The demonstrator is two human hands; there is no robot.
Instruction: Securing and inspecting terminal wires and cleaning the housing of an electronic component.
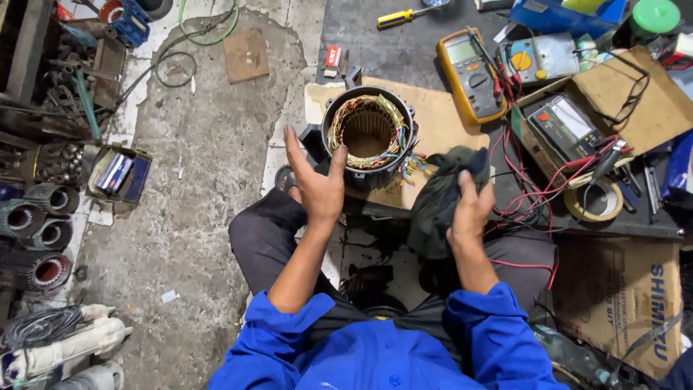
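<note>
Gripping a crumpled dark cloth (pixel 442 206) in our right hand (pixel 469 213), we hold it above our lap, just beside the round motor stator (pixel 368 133) with its coppery windings and ribbed metal shell. Our left hand (pixel 317 184) hangs released, fingers spread, in front of the stator, which sits on flat cardboard (pixel 440 119) over rough concrete floor (pixel 195 166).

Stained concrete floor (pixel 209 144) carries a cardboard sheet (pixel 440 115), a dark mat (pixel 390 43) and stator cores (pixel 43 238)
</note>
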